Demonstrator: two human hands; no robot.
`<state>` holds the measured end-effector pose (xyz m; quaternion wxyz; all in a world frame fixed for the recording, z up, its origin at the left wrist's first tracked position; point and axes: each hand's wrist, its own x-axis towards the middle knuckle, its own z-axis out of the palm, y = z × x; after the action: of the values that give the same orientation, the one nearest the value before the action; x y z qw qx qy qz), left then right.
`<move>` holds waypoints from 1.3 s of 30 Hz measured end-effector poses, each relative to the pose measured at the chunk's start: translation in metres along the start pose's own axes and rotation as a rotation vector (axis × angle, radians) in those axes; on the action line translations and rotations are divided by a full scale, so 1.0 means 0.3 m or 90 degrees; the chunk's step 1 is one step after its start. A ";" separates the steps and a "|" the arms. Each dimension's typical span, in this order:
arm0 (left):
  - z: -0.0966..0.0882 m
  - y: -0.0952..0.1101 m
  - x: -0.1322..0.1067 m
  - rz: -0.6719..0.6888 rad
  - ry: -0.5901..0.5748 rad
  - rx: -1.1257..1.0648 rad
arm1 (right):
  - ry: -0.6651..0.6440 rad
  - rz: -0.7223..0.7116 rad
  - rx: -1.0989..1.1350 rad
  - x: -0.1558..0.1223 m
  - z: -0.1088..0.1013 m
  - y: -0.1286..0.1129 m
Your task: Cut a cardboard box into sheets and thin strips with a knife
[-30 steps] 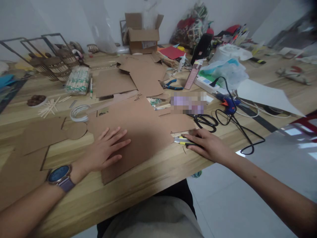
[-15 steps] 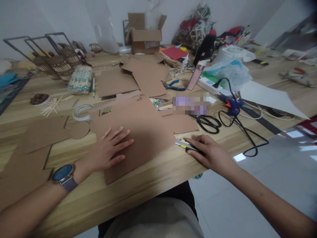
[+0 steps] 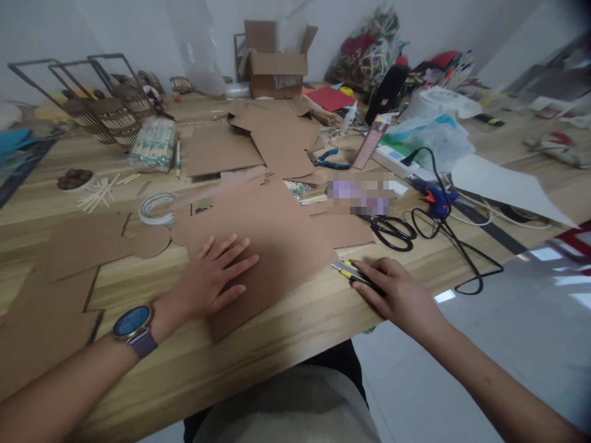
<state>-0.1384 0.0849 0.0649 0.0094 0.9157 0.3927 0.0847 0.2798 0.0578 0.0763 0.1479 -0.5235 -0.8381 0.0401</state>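
Left hand [image 3: 215, 277] is down flat on the big cardboard sheet [image 3: 277, 240], fingers spread wide and gripping nothing. By the look of it, that open palm is there to pin the sheet to the wooden table [image 3: 286, 351] so it can't slide. There's a blue-faced wristwatch [image 3: 133, 323] on that arm.

Over on the right, the right hand [image 3: 397, 292] is curled over a yellow-and-black utility knife [image 3: 346, 269], fingers closed on the handle. The knife lies low against the tabletop, just off the sheet's right edge, with its front end poking out toward the cardboard. It's a low, pressed-down hold, one that would steady the tool, I'd say.

Black scissors [image 3: 392, 229] lie just beyond the knife. A blue glue gun [image 3: 436, 198] sits further back, its black cord [image 3: 466, 261] looping toward the table edge, near but clear of the hand. A cut cardboard disc [image 3: 150, 241] and a white coil [image 3: 157, 208] lie left of the sheet.

As for writing, there are small dark printed marks [image 3: 263, 179] at the sheet's far edge, too small to read. The open carton [image 3: 277, 64] at the back has a label, also unreadable from here.
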 end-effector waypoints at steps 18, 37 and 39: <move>0.009 0.003 0.004 -0.005 0.014 -0.014 | 0.009 0.030 -0.026 -0.030 0.015 -0.097; 0.005 -0.124 0.119 -0.036 0.036 0.037 | 0.064 0.005 -0.023 0.048 0.018 0.098; 0.003 -0.112 0.119 -0.044 0.036 0.034 | 0.070 -0.004 -0.015 0.056 0.028 0.092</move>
<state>-0.1382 0.1338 0.0665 -0.0235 0.8989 0.4260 0.0996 0.2944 0.0859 0.0658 0.1874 -0.5239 -0.8309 0.0007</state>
